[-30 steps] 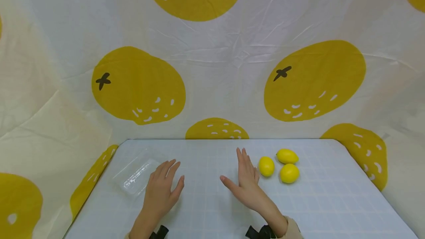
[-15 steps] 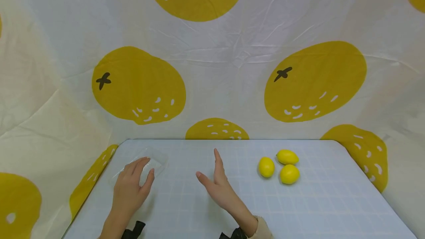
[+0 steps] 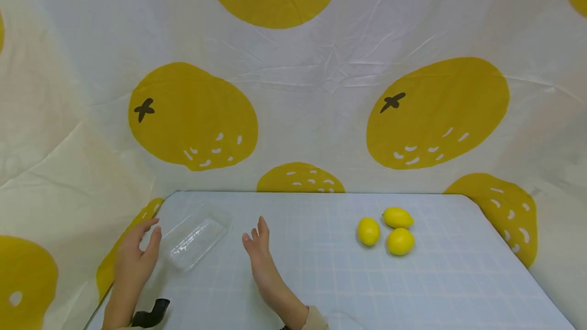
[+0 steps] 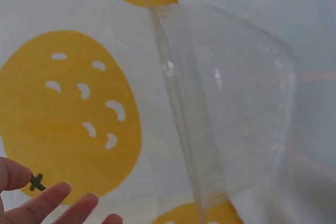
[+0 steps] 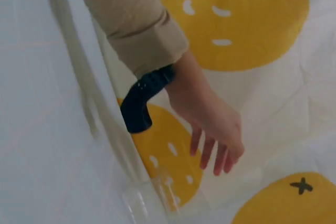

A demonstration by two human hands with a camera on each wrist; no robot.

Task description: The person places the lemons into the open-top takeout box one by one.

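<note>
A clear plastic container (image 3: 197,236) sits on the left part of the table; the left wrist view shows the see-through container (image 4: 236,108) large. My left hand (image 3: 135,258) is just left of it in the head view, apart from it, fingers loosely extended and holding nothing. To the container's right, my right hand (image 3: 266,269) is raised with fingers extended, also holding nothing. In the right wrist view the left hand (image 5: 210,119) hangs in the air beyond a corner of the container (image 5: 142,203). Three yellow lemons, one (image 3: 368,231) nearest the hands, lie together at the right.
A pale blue checked cloth covers the table (image 3: 435,284). Behind it and at both sides hangs a white curtain (image 3: 312,116) printed with large yellow fruit. Black wrist mounts, one (image 3: 151,314) on the left wrist, jut from the wrists.
Both hands have moved left. The left hand has crossed over the container to its far left side, and the right hand has left the lemons. Container and lemons have stayed put.
</note>
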